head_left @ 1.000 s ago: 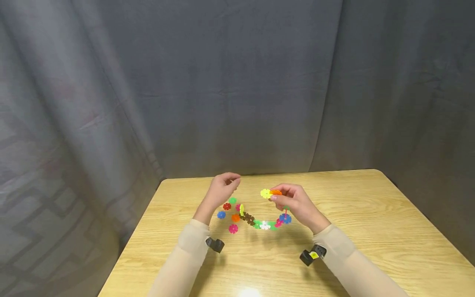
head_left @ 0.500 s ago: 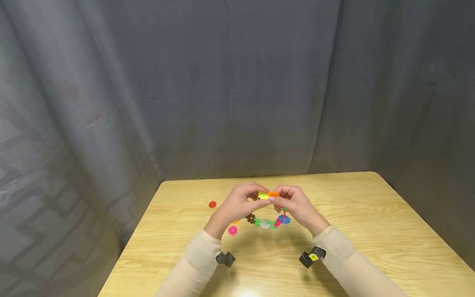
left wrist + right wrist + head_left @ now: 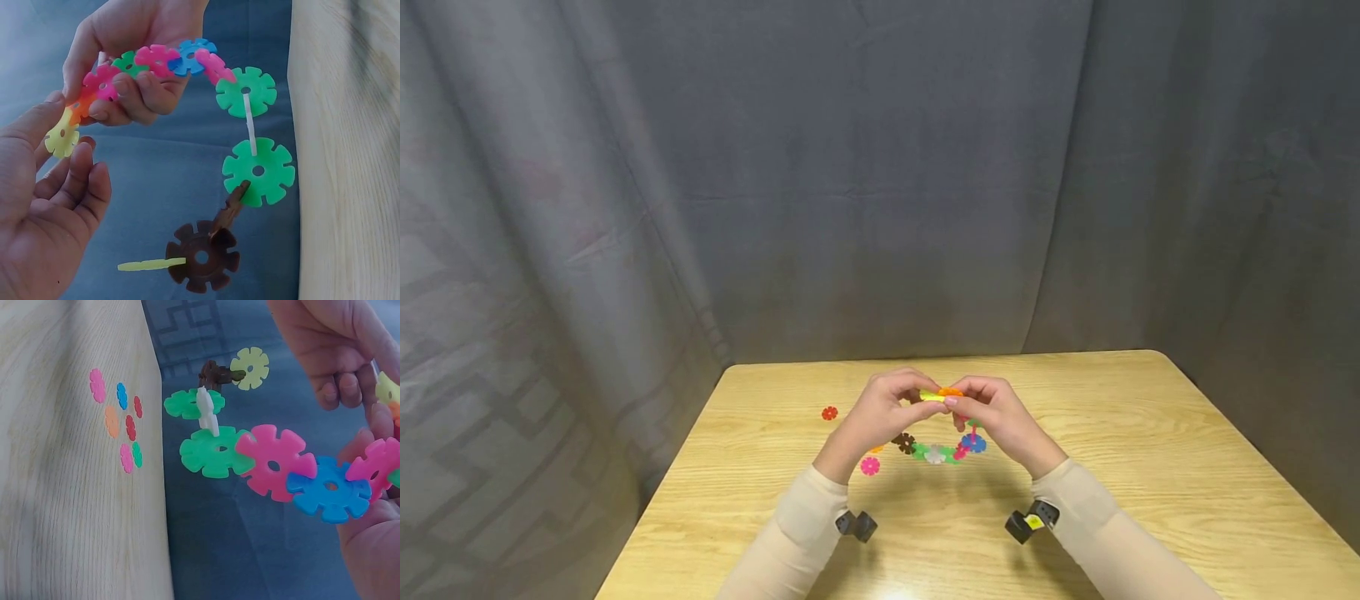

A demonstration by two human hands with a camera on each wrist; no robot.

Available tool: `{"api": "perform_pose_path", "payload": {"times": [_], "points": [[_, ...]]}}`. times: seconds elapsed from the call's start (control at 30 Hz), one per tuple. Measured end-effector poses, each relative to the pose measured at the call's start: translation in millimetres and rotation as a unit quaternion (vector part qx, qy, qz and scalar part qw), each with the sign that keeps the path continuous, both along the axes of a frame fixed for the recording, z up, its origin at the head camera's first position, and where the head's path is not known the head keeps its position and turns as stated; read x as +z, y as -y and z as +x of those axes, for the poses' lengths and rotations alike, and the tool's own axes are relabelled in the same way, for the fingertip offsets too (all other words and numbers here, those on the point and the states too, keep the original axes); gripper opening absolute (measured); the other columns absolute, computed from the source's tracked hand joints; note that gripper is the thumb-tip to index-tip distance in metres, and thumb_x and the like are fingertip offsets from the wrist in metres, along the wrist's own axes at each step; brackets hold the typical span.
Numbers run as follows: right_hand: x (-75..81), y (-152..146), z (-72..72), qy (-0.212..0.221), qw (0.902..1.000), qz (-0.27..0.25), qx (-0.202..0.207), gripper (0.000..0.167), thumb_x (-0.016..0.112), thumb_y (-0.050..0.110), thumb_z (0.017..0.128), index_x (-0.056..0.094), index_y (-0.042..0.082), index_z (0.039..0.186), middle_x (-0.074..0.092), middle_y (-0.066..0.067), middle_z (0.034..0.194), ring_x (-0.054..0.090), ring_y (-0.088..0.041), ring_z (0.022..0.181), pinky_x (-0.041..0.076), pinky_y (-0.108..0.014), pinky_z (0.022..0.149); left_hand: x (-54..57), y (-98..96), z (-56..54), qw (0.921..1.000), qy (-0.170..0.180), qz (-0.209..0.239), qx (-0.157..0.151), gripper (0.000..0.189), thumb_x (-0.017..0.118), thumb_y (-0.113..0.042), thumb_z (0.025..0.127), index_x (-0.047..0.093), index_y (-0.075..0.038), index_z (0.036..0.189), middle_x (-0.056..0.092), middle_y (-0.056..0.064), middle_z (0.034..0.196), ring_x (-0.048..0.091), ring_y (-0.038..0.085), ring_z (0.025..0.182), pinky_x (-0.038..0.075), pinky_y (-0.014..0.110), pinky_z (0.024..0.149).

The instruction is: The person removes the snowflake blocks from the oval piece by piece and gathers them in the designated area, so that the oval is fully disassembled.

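My left hand [image 3: 876, 412] pinches a yellow flower-shaped disc [image 3: 62, 145] at one end of a linked chain of notched plastic discs. Beside it, my right hand [image 3: 1000, 415] grips the same end of the chain at the orange disc [image 3: 81, 107], which is joined to the yellow one. From there the chain hangs in a loop through a blue disc [image 3: 330, 501], green discs [image 3: 257, 175], a white disc [image 3: 207, 409] seen nearly edge-on and brown discs [image 3: 203, 272]. Another yellow disc [image 3: 250, 367] forms its far, free end.
Several loose discs lie on the wooden table [image 3: 1150, 467], among them a red disc [image 3: 829, 412], a pink disc [image 3: 870, 466] and a blue disc [image 3: 122, 395]. My left forearm partly hides this group in the head view. A grey curtain [image 3: 865, 183] hangs behind the table.
My left hand, raised and holding nothing a second ago, has come right to meet my right hand and taken hold of the yellow disc. Over the last half second both hands barely shift.
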State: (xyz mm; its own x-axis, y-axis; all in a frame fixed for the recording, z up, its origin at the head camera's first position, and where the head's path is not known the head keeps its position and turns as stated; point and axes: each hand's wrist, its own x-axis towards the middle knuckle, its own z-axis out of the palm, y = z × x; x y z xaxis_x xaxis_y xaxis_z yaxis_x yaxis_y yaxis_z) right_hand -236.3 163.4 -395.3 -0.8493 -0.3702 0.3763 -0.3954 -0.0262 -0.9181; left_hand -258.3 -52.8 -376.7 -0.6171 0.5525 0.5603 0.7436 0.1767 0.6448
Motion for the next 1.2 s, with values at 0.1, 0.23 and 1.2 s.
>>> {"api": "perform_pose_path", "payload": {"times": [0.1, 0.23, 1.2], "points": [[0.5, 0.1, -0.4, -0.004, 1.0000, 0.003, 0.001, 0.015, 0.063, 0.013, 0.096, 0.068, -0.002, 0.094, 0.060, -0.016, 0.072, 0.058, -0.022, 0.064, 0.051, -0.035, 0.065, 0.1, 0.4, -0.9, 0.9998, -0.004, 0.011, -0.013, 0.015, 0.076, -0.025, 0.088, 0.077, -0.016, 0.100, 0.069, -0.009, 0.100, 0.061, 0.009, 0.079, 0.053, 0.028, 0.070], [1.1, 0.5, -0.7, -0.009, 0.9999, 0.010, -0.003, 0.016, 0.063, 0.012, 0.096, 0.069, -0.002, 0.094, 0.059, -0.024, 0.074, 0.058, -0.023, 0.064, 0.051, -0.036, 0.065, 0.7, 1.7, -2.2, 0.9993, -0.006, 0.019, -0.032, 0.013, 0.074, -0.020, 0.090, 0.078, -0.013, 0.100, 0.069, -0.006, 0.099, 0.062, 0.010, 0.084, 0.053, 0.029, 0.070], [3.3, 2.1, 2.0, -0.016, 0.9997, 0.018, 0.003, 0.018, 0.062, 0.011, 0.097, 0.071, -0.004, 0.095, 0.068, -0.012, 0.084, 0.060, -0.025, 0.065, 0.052, -0.036, 0.066, 5.2, 10.8, -3.4, 0.9979, -0.013, -0.026, -0.058, 0.021, 0.069, -0.016, 0.094, 0.076, -0.005, 0.110, 0.066, -0.002, 0.101, 0.060, 0.010, 0.085, 0.053, 0.031, 0.069]]}}
